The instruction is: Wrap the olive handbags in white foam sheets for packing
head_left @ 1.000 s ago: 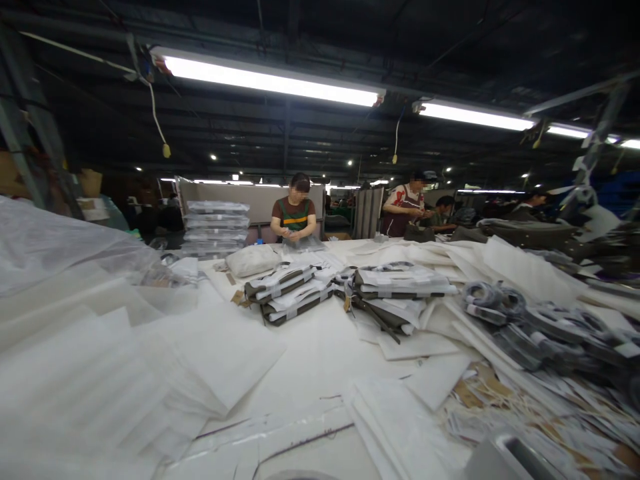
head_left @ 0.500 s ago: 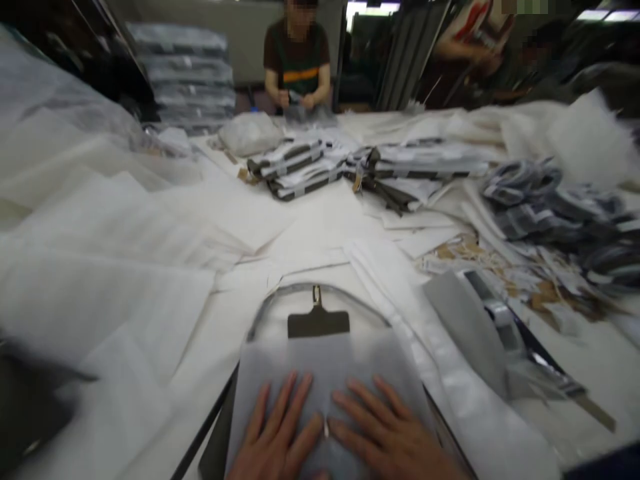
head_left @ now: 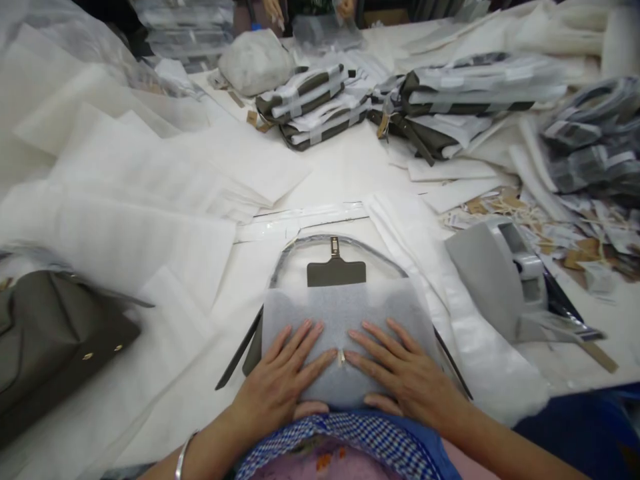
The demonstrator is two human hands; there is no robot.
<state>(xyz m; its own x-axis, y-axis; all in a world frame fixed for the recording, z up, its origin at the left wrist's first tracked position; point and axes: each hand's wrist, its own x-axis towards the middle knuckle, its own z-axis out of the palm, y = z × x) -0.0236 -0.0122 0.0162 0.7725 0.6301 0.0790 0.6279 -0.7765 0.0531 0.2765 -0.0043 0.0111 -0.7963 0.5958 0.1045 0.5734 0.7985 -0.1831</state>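
Observation:
Both palms lie flat on a thin, whitish sheet [head_left: 345,307] that covers the front of a dark olive handbag [head_left: 254,347]. My left hand [head_left: 283,370] has its fingers spread on the sheet's left half. Opposite it, my right hand [head_left: 403,373] rests spread on the right half. Between the fingertips a small metal piece [head_left: 341,357] shows. Above the sheet's top edge sticks out the bag's flap tab [head_left: 336,272] with a metal clasp. A wrapped handle [head_left: 313,239] arches behind it. Dark straps stick out at both sides.
A grey tape dispenser [head_left: 487,277] stands at the right, beside white foam strips [head_left: 475,333]. Tags [head_left: 585,250] are scattered behind it. Foam sheets [head_left: 125,233] and another olive bag [head_left: 55,333] lie left. Wrapped bags [head_left: 320,100] lie farther back, near a co-worker's hands [head_left: 274,12].
The camera view has tilted down, so the bag, sheet and both hands appear higher, and my forearms now show. My hands stay spread on the sheet.

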